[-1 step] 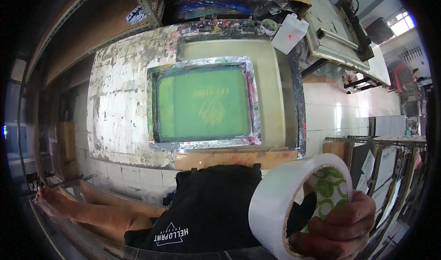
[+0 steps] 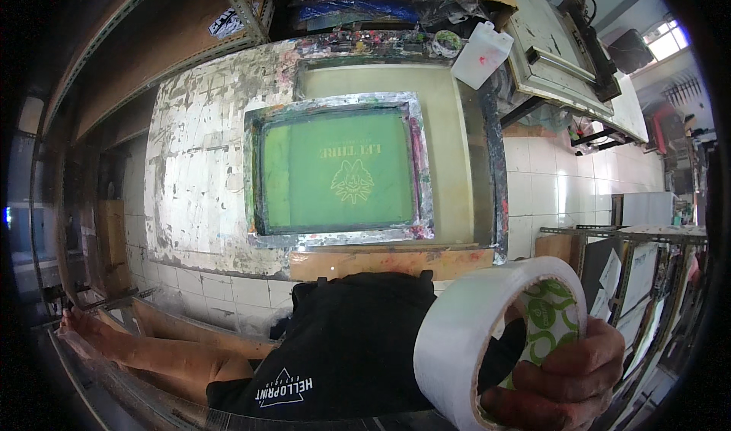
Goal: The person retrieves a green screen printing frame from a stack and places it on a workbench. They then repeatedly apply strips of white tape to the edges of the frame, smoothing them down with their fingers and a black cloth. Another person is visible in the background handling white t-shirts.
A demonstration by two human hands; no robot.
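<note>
A big roll of white tape (image 2: 457,347) is gripped by my right hand (image 2: 560,378), its fingers curled round the rim at the lower right. The inner cardboard core shows a green-and-white pattern. Far to the left, my left arm reaches out sideways, and my left hand (image 2: 72,328) is small and dim at its end, near a rack's edge. Its fingers cannot be made out clearly. Beyond my black T-shirt, a screen-printing frame (image 2: 422,164) with green mesh (image 2: 304,172) lies on a larger pale screen (image 2: 449,187); the mesh carries a pale lettered and drawn design.
Under the screens is a white table (image 2: 194,157) with worn, paint-spotted patches. A white plastic bottle (image 2: 483,55) and a small round tub (image 2: 446,44) stand at its far side. Metal shelving (image 2: 99,73) rises on the left; a rack of frames (image 2: 640,271) stands right.
The tape roll and my right hand have shifted very slightly. The design on the green mesh shows more clearly now. Otherwise the scene looks the same.
</note>
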